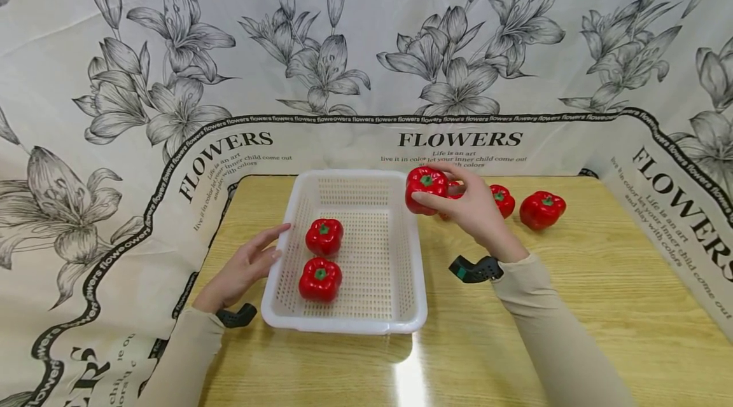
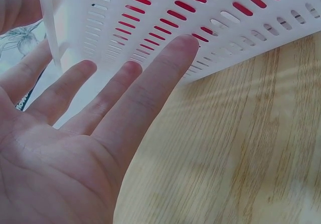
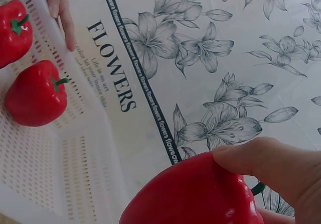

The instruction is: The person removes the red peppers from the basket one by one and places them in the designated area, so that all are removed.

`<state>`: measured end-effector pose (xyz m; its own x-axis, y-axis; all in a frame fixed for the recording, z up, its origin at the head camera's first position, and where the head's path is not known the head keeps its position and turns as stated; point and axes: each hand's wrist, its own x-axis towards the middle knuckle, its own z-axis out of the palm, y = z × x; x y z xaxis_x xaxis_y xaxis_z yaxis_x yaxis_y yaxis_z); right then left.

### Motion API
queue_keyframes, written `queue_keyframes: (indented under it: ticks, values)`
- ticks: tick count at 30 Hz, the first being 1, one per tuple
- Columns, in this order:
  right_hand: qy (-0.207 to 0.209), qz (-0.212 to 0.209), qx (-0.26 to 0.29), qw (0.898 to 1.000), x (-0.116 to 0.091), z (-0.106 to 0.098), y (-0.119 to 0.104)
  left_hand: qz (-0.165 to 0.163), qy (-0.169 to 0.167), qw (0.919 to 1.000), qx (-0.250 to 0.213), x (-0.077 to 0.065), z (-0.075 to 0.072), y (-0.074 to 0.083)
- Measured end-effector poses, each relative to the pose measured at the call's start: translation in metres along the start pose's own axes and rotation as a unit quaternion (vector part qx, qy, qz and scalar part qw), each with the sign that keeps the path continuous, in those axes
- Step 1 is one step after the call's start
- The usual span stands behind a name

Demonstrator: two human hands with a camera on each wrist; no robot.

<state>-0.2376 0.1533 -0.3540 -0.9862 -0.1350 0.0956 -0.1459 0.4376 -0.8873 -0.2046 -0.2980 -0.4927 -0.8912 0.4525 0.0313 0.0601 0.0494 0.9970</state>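
Note:
A white perforated plastic basket (image 1: pixel 343 324) stands on the table. Inside it, toward the left, two red bell peppers (image 1: pixel 324 238) sit one behind the other, green stems showing. My right hand (image 1: pixel 475 210) grips another red bell pepper (image 1: pixel 422 186) between thumb and fingers, over the basket's far right rim; the right wrist view shows the thumb on this pepper (image 3: pixel 185 194) beside its stem. At the basket's left side is my left hand (image 1: pixel 243 267), and the left wrist view has its extended fingers (image 2: pixel 150 91) against the slotted outer wall (image 2: pixel 165 13).
To the right on the wooden table (image 1: pixel 572 305) lie more red peppers: one at the far right (image 1: pixel 543 210), a second pepper (image 1: pixel 504 198) next to it, and another partly hidden behind my right hand. A flower-printed cloth (image 1: pixel 355 76) hangs behind and along both sides.

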Motion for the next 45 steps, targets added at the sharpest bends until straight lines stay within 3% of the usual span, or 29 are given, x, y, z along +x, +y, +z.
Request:
queue_keyframes:
  ticks: [11,24,45]
  values:
    - [0.046,0.004,-0.035,0.998,-0.019,-0.014,0.019,0.004,-0.006,0.9999,0.007,0.000,0.001,-0.004]
    - [0.054,0.038,-0.024,0.998,-0.031,-0.017,0.056,0.002,-0.003,1.0000,0.006,-0.001,0.000,-0.004]
    - [0.062,0.097,-0.031,0.993,-0.026,-0.004,0.102,0.005,-0.002,1.0000,0.007,0.000,0.000,-0.003]
